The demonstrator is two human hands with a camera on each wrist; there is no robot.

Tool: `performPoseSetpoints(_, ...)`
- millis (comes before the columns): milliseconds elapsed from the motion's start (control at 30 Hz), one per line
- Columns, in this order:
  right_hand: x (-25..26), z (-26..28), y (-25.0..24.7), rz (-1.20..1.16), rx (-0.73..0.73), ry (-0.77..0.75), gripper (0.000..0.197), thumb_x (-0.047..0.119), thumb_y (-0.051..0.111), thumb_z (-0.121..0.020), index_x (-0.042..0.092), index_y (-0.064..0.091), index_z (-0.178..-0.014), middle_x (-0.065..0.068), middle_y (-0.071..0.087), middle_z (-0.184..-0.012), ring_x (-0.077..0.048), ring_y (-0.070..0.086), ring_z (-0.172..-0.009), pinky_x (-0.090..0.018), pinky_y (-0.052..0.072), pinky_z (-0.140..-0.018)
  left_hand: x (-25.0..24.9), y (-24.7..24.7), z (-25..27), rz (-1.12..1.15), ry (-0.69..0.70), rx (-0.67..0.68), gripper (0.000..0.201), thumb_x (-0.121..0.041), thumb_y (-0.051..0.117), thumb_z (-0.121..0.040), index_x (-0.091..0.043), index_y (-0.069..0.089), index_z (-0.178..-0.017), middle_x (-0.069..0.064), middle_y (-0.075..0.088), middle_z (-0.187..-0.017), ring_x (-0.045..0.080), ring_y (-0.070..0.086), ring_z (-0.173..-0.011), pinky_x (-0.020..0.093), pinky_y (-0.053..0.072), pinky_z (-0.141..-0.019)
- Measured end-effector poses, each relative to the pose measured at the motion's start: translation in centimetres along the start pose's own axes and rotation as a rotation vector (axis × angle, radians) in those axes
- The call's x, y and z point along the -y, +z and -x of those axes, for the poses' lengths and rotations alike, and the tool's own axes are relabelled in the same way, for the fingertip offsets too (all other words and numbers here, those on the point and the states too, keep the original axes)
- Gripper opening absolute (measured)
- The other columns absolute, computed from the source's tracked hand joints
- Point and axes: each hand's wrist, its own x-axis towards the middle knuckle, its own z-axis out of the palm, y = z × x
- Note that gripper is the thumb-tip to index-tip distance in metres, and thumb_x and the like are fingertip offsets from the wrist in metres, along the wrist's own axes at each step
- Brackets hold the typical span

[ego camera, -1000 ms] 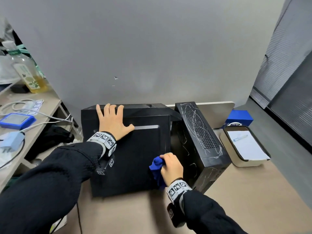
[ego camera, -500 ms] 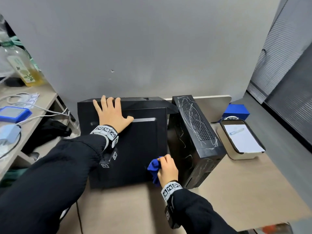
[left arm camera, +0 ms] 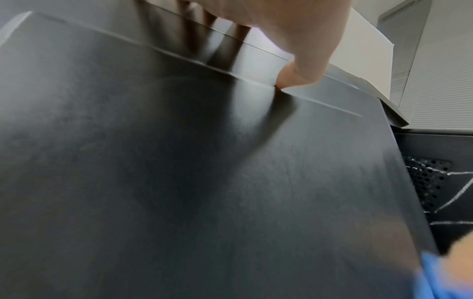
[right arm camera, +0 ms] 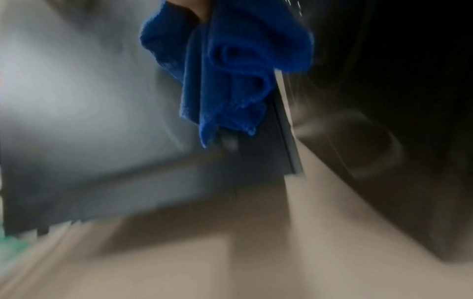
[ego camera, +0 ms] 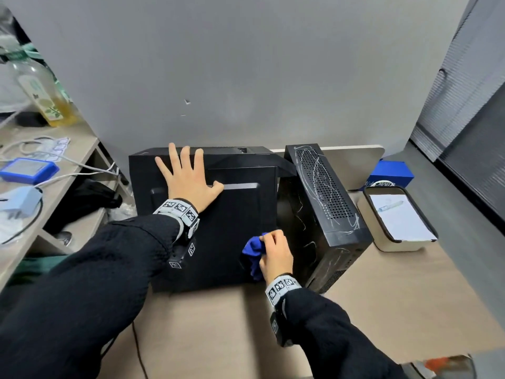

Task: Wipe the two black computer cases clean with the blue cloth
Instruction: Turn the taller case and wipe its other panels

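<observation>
Cloth [ego camera: 253, 248] first: you've got the blue rag bunched up in your right hand [ego camera: 276, 255], fingers curled tight around it, and it's pressed against the lower right corner of the big case [ego camera: 232, 231]. The right wrist view shows the loose end dangling down past the case's right edge, though it's pretty blurry.

Compared with a second ago the rag has barely travelled. It was already down at that bottom right corner and it's still there, maybe a touch closer to the edge. So I'd guess you're finishing off the last strip of this side panel rather than starting a new pass. The panel looks plain matte black in the left wrist view, no obvious marks that I can spot.

Your left hand [ego camera: 188, 177] hasn't budged either. It's flat on the upper left of the big case, fingers spread straight with the tips over the top edge, thumb out along the groove, holding nothing, just bracing.

The slim case [ego camera: 325, 198] stands just to the right, leaning, its top corner touching the big one. It's covered in white scribbly lines over the vent holes and down the near end, so that one looks untouched and is probably the bigger half of the job.

Further right sit a white box [ego camera: 367, 214] and a blue box [ego camera: 390, 172] on the table [ego camera: 382, 296].
</observation>
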Motion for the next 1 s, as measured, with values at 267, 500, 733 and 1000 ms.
performPoseSetpoints(267, -1.4, 5.4, 1.5, 0.014, 0.397, 0.068, 0.028, 0.003, 0.05, -0.072, 0.017, 0.054, -0.095, 0.0, 0.045, -0.106, -0.026, 0.053, -0.093, -0.036, 0.043, -0.068, -0.1, 0.2, 0.1, 0.003, -0.004, -0.004, 0.083, -0.057, 0.052, -0.069, -0.012, 0.035, -0.137, 0.018, 0.033, -0.143, 0.045, 0.004, -0.145, 0.072, 0.004, -0.109)
performPoseSetpoints(500, 0.6, 1.2, 0.9, -0.176, 0.036, 0.093, 0.036, -0.002, 0.051, -0.062, 0.022, 0.052, -0.089, 0.002, 0.05, -0.101, -0.022, 0.055, -0.09, -0.036, 0.049, -0.063, 0.1, 0.3, -0.5, -0.005, -0.017, 0.028, 0.084, -0.059, 0.051, -0.071, -0.014, 0.033, -0.139, 0.017, 0.032, -0.144, 0.044, 0.003, -0.145, 0.072, 0.005, -0.109)
performPoseSetpoints(733, -1.3, 5.2, 1.8, 0.035, 0.338, 0.108, 0.031, 0.0, 0.049, -0.072, 0.014, 0.054, -0.099, -0.002, 0.048, -0.11, -0.026, 0.052, -0.101, -0.036, 0.044, -0.066, 0.0, 0.6, -0.6, 0.007, -0.009, -0.003, 0.083, -0.059, 0.049, -0.07, -0.013, 0.034, -0.138, 0.016, 0.032, -0.143, 0.043, 0.003, -0.145, 0.072, 0.005, -0.109)
performPoseSetpoints(1000, 4.6, 0.5, 1.3, -0.111, 0.036, -0.059, 0.036, 0.001, 0.053, -0.059, 0.016, 0.057, -0.092, -0.003, 0.055, -0.1, -0.025, 0.054, -0.086, -0.029, 0.045, -0.054, 0.0, 0.7, -0.7, 0.027, -0.016, 0.003, 0.083, -0.057, 0.05, -0.07, -0.013, 0.034, -0.139, 0.016, 0.032, -0.144, 0.043, 0.002, -0.145, 0.071, 0.004, -0.109)
